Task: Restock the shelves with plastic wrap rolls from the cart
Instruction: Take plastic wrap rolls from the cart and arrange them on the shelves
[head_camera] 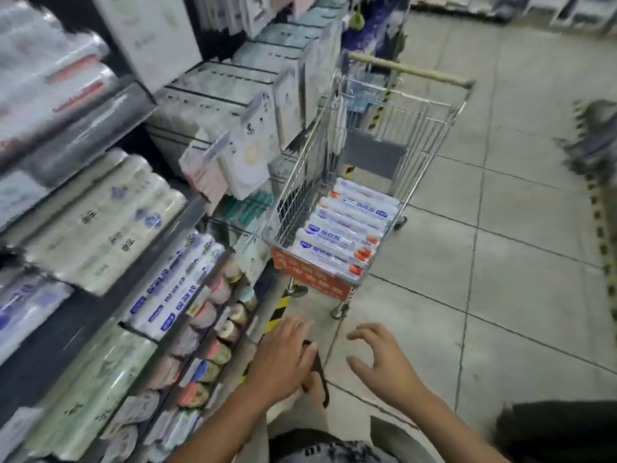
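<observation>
A small wire shopping cart stands in the aisle ahead of me, beside the shelves. Several white plastic wrap rolls with blue and orange labels lie side by side in its basket. More white rolls with blue labels lie on a lower shelf at left. My left hand hangs low in front of me with fingers straight and holds nothing. My right hand is beside it, fingers spread and loosely curled, also holding nothing. Both hands are well short of the cart.
Shelving packed with rolls and packets runs along the left, with hanging packets jutting toward the cart. Grey tiled floor spreads to the right. A dark blurred shape sits at the right edge. Yellow-black tape marks the shelf base.
</observation>
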